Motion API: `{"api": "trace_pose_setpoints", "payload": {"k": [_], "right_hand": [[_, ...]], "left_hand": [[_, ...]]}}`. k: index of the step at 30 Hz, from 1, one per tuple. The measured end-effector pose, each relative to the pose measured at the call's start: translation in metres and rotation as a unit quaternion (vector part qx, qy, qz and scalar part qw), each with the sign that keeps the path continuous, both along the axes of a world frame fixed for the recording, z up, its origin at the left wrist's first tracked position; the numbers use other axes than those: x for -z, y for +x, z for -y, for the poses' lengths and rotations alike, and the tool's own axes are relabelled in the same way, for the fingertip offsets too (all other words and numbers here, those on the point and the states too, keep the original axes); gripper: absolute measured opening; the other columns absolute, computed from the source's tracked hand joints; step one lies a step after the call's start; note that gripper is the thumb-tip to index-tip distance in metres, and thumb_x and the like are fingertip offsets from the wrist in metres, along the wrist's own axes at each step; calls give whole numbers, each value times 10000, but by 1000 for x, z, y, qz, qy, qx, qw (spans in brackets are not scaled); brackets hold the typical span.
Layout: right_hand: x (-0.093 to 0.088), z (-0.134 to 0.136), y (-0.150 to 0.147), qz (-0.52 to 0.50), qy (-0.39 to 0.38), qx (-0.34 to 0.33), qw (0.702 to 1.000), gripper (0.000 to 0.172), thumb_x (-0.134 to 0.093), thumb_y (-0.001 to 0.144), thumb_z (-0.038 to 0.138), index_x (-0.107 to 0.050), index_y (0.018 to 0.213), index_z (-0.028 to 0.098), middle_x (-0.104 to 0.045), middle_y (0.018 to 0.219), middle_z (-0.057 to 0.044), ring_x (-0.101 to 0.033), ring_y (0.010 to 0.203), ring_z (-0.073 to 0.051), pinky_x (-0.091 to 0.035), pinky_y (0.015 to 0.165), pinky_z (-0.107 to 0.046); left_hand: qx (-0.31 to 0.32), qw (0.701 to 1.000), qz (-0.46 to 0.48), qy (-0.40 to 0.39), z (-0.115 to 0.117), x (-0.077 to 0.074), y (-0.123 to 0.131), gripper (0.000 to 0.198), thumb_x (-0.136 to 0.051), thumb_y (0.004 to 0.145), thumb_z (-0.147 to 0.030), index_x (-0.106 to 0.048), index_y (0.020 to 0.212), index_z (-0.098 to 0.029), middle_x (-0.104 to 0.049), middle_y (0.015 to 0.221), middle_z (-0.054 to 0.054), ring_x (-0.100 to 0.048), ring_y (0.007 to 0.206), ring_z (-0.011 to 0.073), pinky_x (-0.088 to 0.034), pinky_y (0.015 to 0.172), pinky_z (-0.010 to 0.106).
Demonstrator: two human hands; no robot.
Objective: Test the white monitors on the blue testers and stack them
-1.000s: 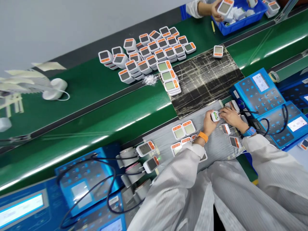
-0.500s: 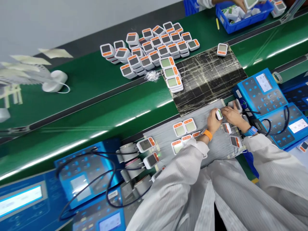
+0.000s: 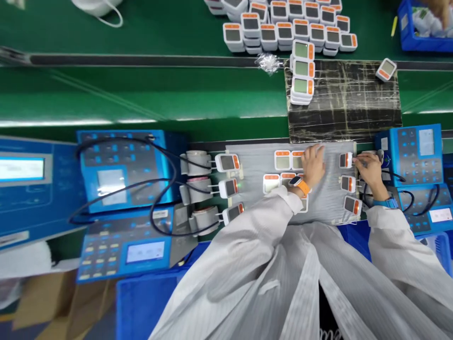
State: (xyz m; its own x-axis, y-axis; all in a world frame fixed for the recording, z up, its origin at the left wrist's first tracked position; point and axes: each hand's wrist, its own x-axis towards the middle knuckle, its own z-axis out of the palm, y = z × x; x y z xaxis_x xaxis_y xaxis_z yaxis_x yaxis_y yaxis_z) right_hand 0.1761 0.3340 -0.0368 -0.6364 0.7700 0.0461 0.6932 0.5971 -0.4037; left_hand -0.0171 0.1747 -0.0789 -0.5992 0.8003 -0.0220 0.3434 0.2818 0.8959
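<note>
My left hand [image 3: 313,165], with an orange watch strap, lies flat and open on the grey mat [image 3: 325,203]. It is beside a group of white monitors with orange buttons [image 3: 283,159]. My right hand [image 3: 368,167], with a blue wrist strap, has its fingertips pinched on the right side of a small white monitor [image 3: 346,160]. That monitor is the top one of a column of three at the mat's right edge. Two more [image 3: 348,183] [image 3: 352,205] sit below it.
Blue test units [image 3: 120,170] [image 3: 419,151] flank the mat; three cuffs [image 3: 196,163] with plugged-in monitors [image 3: 228,163] stand at left. On the green belt [image 3: 177,94] are several monitors [image 3: 290,23], a stack [image 3: 302,71] and a black taped sheet [image 3: 347,104]. Another person's hand [image 3: 439,9] reaches into a blue bin [image 3: 421,42].
Both hands held one small monitor between them. My left hand has let go and moved left onto the mat. The monitor now sits in the right column under my right fingertips.
</note>
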Motion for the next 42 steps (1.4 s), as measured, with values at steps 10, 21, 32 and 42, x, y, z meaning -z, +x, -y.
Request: {"api": "trace_pose_setpoints", "payload": {"k": [10, 21, 32, 42], "right_hand": [[-22, 6, -18, 126, -57, 155, 978, 312, -673, 794, 439, -818, 883, 178, -795, 830, -109, -747, 897, -319, -582, 858, -429], [-47, 32, 31, 141, -122, 99, 977, 418, -649, 848, 599, -791, 848, 206, -753, 660, -73, -745, 682, -274, -571, 691, -362], [-35, 70, 56, -85, -382, 222, 893, 463, -790, 666, 586, -754, 921, 200, -781, 813, -36, -742, 703, -262, -676, 705, -450], [-33, 64, 69, -104, -418, 159, 889, 443, -741, 708, 550, -724, 1026, 241, -806, 885, -59, -772, 766, -285, -665, 784, -485]], "left_hand": [[-25, 1000, 10, -7, 43, -2, 8, 492, -834, 833, -168, -654, 1290, -198, -550, 1470, 173, -459, 1374, 446, -322, 1208, 605], [229, 973, -14, -2, 13, 9, 78, 516, -844, 852, -234, -671, 1338, -211, -711, 1299, 141, -571, 1273, 371, -420, 1096, 503], [239, 964, 96, 63, -1, 23, 95, 791, -915, 734, -201, -615, 1463, -266, -624, 1405, 104, -658, 1255, 319, -534, 1086, 456], [195, 957, 179, 122, -4, 18, 90, 746, -941, 662, -124, -674, 1347, -253, -665, 1379, 97, -671, 1270, 312, -568, 1130, 488]]}}
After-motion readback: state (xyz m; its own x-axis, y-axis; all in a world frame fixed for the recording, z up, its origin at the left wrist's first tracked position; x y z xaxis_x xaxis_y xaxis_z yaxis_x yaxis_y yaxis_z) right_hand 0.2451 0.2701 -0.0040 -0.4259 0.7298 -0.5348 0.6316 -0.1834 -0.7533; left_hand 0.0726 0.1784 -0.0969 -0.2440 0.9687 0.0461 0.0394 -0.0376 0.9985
